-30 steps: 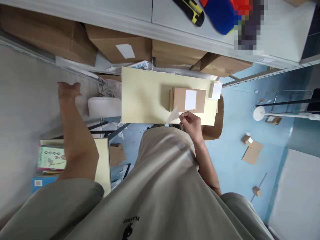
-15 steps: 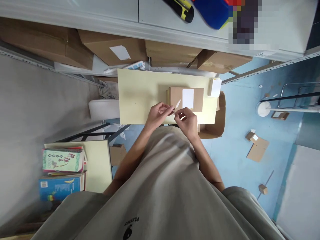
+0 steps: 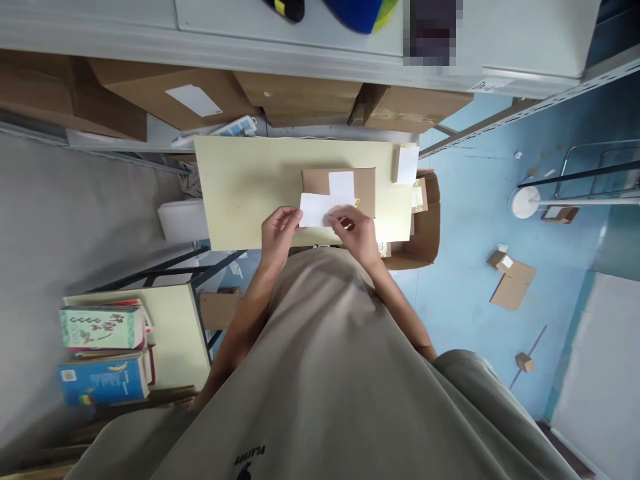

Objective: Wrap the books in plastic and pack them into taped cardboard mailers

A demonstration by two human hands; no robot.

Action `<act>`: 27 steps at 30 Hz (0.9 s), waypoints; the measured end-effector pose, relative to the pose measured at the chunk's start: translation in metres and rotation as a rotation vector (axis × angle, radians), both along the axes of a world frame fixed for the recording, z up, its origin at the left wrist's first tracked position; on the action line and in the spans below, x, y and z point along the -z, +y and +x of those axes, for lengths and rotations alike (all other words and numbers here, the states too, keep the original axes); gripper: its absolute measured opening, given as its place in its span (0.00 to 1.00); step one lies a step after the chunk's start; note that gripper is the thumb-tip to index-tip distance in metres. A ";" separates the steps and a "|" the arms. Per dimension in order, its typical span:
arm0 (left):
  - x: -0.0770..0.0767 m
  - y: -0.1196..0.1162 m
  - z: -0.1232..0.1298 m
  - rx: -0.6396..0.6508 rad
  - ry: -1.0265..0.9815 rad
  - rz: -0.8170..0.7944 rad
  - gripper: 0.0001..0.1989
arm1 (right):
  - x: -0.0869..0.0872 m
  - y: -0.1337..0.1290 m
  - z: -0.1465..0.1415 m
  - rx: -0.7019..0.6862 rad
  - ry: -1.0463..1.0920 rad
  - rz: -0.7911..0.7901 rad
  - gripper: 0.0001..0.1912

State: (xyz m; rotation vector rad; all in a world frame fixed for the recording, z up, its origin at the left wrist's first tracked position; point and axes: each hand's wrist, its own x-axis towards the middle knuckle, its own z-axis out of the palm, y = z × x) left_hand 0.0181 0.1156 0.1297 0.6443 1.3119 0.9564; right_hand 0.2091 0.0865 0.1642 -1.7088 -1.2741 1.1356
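A blank white label [image 3: 315, 211] is stretched between my hands, its broad face turned up towards me. My left hand [image 3: 278, 235] pinches its left edge between thumb and fingers. At its right part, my right hand [image 3: 356, 235] has thumb and fingertips closed on the lower edge. Just beyond and partly under the label lies a closed brown cardboard box [image 3: 365, 183] on the pale yellow table [image 3: 240, 193]. Another white label [image 3: 341, 181] is on top of that box, its near part covered by the held one.
A small white box [image 3: 406, 164] stands at the table's far right corner. An open carton [image 3: 429, 227] holding small boxes is beside the table on the right. Large cartons [image 3: 300, 97] line the shelf behind. Books [image 3: 105, 379] lie on a side table at left.
The white piece, earlier seen as a thin sliver between my fingertips, now shows its broad face. My hands have moved slightly apart. The whole view has shifted, so things appear farther left.
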 end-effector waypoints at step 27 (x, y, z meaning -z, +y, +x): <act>0.034 -0.005 0.049 -0.091 0.055 -0.138 0.21 | 0.019 0.009 0.079 -0.027 0.253 -0.096 0.10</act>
